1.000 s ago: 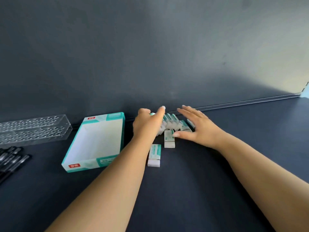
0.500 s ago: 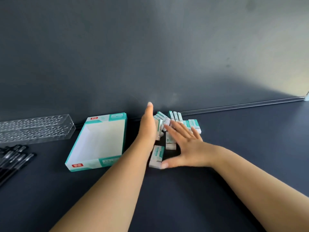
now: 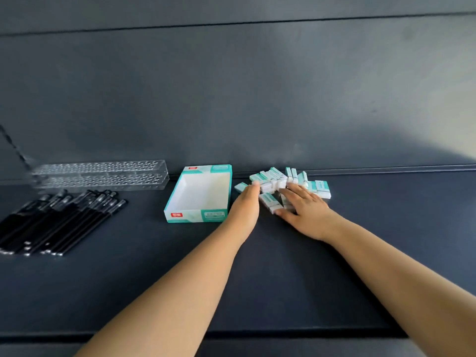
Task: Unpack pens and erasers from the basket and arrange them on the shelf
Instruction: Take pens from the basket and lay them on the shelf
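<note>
A loose pile of white erasers in teal sleeves (image 3: pixel 273 177) lies on the dark shelf (image 3: pixel 283 279) near its back wall. My left hand (image 3: pixel 246 202) stands on edge against the pile's left side, fingers straight. My right hand (image 3: pixel 304 206) lies flat and spread over the pile's front right, thumb touching one eraser (image 3: pixel 269 202) between the two hands. Another eraser (image 3: pixel 323 188) lies at the pile's right end. An empty teal and white eraser box (image 3: pixel 198 194) sits just left of my left hand. Several black pens (image 3: pixel 59 222) lie at the far left.
A clear acrylic pen holder with rows of holes (image 3: pixel 100 175) lies along the back wall behind the pens. The shelf's front edge (image 3: pixel 257 334) runs under my forearms. A metal strip lines the back right.
The view pulled back and shifted, so the pens now show fully. My right hand moved back over the pile, and the loose front eraser now sits nearer the pile between my hands.
</note>
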Demonstrator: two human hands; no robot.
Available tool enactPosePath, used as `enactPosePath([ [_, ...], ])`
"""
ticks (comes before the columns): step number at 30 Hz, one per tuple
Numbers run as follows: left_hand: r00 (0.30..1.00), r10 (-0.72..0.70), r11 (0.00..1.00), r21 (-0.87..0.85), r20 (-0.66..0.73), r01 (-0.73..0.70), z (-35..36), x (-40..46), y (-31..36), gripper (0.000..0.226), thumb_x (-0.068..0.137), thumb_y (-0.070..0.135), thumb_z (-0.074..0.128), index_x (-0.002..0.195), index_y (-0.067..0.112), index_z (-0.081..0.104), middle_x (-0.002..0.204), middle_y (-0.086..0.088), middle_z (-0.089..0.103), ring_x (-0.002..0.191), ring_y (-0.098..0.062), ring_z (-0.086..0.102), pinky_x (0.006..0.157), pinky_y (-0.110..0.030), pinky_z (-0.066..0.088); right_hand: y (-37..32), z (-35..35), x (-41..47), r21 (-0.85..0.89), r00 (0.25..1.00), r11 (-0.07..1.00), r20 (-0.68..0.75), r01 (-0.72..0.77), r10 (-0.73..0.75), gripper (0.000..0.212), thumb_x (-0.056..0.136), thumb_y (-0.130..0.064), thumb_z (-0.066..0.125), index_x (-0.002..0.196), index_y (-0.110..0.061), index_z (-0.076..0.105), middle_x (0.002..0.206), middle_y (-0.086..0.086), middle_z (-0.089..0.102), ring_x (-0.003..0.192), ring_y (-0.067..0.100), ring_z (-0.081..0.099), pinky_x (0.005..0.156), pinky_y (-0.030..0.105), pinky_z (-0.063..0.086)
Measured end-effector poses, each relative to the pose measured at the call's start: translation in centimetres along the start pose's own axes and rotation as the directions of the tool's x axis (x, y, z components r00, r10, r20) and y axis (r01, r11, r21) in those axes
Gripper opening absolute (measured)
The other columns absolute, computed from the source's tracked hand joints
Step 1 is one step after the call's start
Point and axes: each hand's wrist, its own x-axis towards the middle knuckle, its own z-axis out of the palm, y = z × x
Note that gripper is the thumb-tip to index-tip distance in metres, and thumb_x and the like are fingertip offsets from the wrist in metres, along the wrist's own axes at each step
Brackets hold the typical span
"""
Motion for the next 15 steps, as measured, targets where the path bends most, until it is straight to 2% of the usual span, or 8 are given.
enactPosePath([
  [2,0.993,0.041,0.999,0.021,0.108,-0.043,-2.0,-1.9,-0.7,0.045,0.080,0.054,0.042,0.110,0.026,0.059,0.125,0.000,0.057,0.116,-0.014,0.051,0.106,-0.033,0.034,-1.6,-0.2,-1.1,0.100,0.997,0.994,-0.068,0.053,-0.046,0.047,0.095,-0.032,0.044,0.138,-0.013,0.038,0.149,0.004,0.029,0.138,0.017,0.024,0.108,0.023,0.017],
  [3,0.983,0.061,0.996,0.054,0.172,-0.071,-3.1,-3.2,-0.7,0.037,0.081,0.052,0.044,0.102,0.026,0.059,0.114,-0.001,0.061,0.106,-0.014,0.057,0.100,-0.030,0.040,-2.4,-0.2,-1.5,0.123,0.992,0.989,-0.110,0.078,-0.064,0.039,0.095,-0.028,0.046,0.129,-0.010,0.048,0.140,0.007,0.043,0.131,0.019,0.036,0.104,0.023,0.023],
  [5,0.973,0.101,0.983,0.133,0.207,-0.130,-6.4,-5.6,-1.2,0.018,0.094,0.031,0.042,0.096,0.023,0.059,0.094,0.000,0.065,0.085,-0.010,0.062,0.089,-0.025,0.045,-5.1,-0.4,-2.3,0.131,0.984,0.986,-0.161,0.101,-0.080,0.027,0.093,-0.026,0.048,0.111,-0.011,0.061,0.117,0.006,0.061,0.110,0.022,0.054,0.092,0.027,0.038],
  [7,0.974,0.175,0.952,0.228,0.146,-0.205,-11.0,-8.1,-2.2,0.020,0.095,0.019,0.043,0.092,0.023,0.062,0.084,0.008,0.066,0.079,-0.006,0.064,0.087,-0.024,0.047,-9.4,-0.7,-3.0,0.138,0.980,0.983,-0.174,0.119,-0.094,0.023,0.092,-0.028,0.048,0.101,-0.016,0.065,0.104,0.002,0.066,0.094,0.021,0.059,0.083,0.030,0.045],
  [10,0.971,0.233,0.874,0.427,0.050,-0.231,-19.4,-12.4,-3.3,0.018,0.093,0.025,0.048,0.089,0.034,0.063,0.085,0.018,0.065,0.087,0.001,0.062,0.086,-0.019,0.046,-17.8,-0.3,-4.1,0.043,0.950,0.967,-0.200,0.253,-0.240,0.023,0.091,-0.031,0.046,0.097,-0.020,0.065,0.101,-0.004,0.065,0.093,0.017,0.058,0.075,0.026,0.043],
  [12,0.969,0.246,0.812,0.552,-0.028,-0.190,-25.9,-15.7,-4.2,0.018,0.093,0.030,0.048,0.086,0.040,0.060,0.087,0.023,0.063,0.093,0.003,0.059,0.087,-0.019,0.045,-24.5,0.7,-4.7,0.004,0.901,0.926,-0.229,0.378,-0.367,0.023,0.091,-0.033,0.046,0.093,-0.020,0.065,0.099,-0.004,0.064,0.094,0.017,0.057,0.077,0.027,0.044],
  [15,0.941,0.282,0.736,0.672,-0.187,-0.087,-35.7,-21.4,-5.5,0.017,0.093,0.031,0.048,0.095,0.033,0.065,0.093,0.017,0.066,0.095,-0.001,0.059,0.087,-0.020,0.044,-35.1,2.5,-6.2,-0.033,0.815,0.841,-0.228,0.541,-0.533,0.026,0.092,-0.036,0.043,0.088,-0.018,0.062,0.093,-0.004,0.061,0.090,0.017,0.053,0.075,0.028,0.043],
])
